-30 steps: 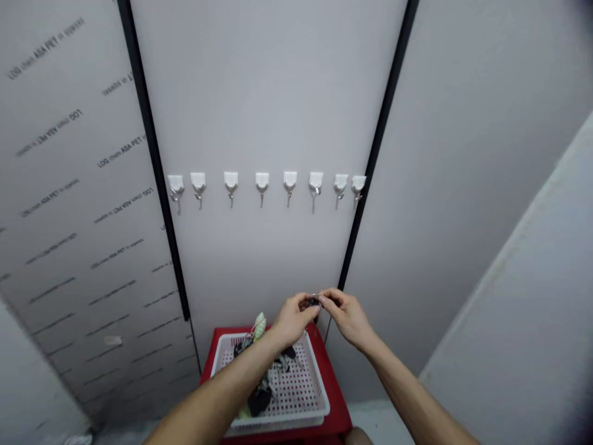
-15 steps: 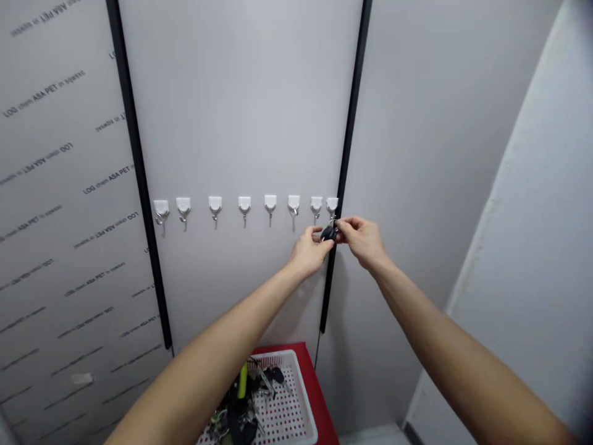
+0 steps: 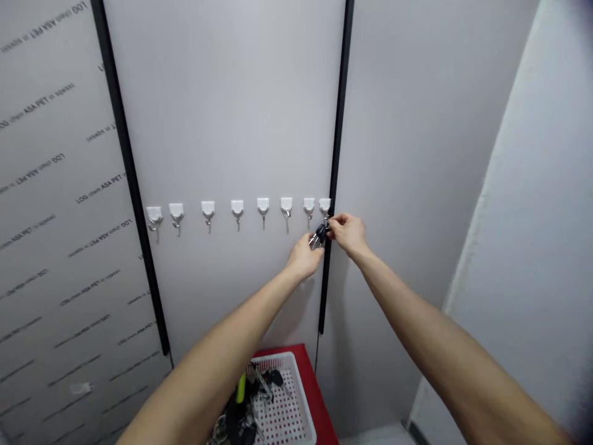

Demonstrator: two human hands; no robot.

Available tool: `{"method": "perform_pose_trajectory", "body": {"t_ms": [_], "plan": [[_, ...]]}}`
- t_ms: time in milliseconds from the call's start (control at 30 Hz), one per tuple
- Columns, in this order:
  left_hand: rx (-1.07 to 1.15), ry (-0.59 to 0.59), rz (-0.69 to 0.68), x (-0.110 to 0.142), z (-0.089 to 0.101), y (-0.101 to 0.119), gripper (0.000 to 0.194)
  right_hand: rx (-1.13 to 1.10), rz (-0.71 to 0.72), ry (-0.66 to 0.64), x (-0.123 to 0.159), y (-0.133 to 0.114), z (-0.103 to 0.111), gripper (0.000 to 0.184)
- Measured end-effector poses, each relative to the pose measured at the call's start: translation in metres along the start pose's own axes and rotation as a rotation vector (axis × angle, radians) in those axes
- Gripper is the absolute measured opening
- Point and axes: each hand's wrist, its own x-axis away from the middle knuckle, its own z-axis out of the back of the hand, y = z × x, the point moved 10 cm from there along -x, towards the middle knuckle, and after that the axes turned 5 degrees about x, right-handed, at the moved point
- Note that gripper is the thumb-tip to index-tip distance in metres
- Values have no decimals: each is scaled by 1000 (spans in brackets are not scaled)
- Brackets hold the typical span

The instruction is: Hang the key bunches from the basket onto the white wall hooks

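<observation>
A small bunch of keys (image 3: 318, 236) with black heads is held just below the rightmost wall hook (image 3: 325, 205). My right hand (image 3: 350, 235) pinches the top of the bunch, by its ring, close to the hook's tip. Whether the ring touches the hook is too small to tell. From below and left, my left hand (image 3: 306, 256) is around the metal key blades, its thumb and fingers on either side of them. Several more white hooks with metal prongs run leftward in a row, including one hook (image 3: 309, 205) right beside the rightmost.
Below my left arm, a white perforated basket (image 3: 303, 405) holds several keys and a yellow-green item (image 3: 241, 388). It stands on a red surface (image 3: 319, 395). Black vertical strips (image 3: 340, 111) edge the hook panel. A printed panel (image 3: 55, 247) is at left.
The view has shifted slightly. The keys now hang angled down-left with their blades showing between my left fingers, while my right hand stays at the ring near the hook.
</observation>
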Motion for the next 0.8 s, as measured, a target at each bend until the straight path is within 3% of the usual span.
{"method": "perform_pose_trajectory", "body": {"t_ms": [133, 200, 267, 333, 400, 500, 633, 800], "plan": [[8, -15, 31, 16, 6, -29, 41, 94, 87, 113, 12, -10, 17, 17], [14, -32, 46, 33, 11, -51, 37, 129, 152, 189, 29, -13, 26, 20], [-2, -48, 78, 58, 17, -79, 32, 119, 203, 163, 55, -7, 19, 22], [-56, -57, 123, 86, 22, -110, 28, 110, 217, -16, 90, 11, -10, 20], [-139, -66, 152, 113, 26, -136, 25, 150, 200, -293, 137, 39, -54, 17], [-267, -108, 126, 146, 23, -160, 24, 282, 196, -668, 213, 78, -114, 18], [-375, -262, 29, 169, 5, -170, 24, 565, 275, -881, 267, 100, -154, 24], [-518, -387, 38, 179, -8, -182, 27, 764, 252, -1003, 280, 102, -173, 26]]}}
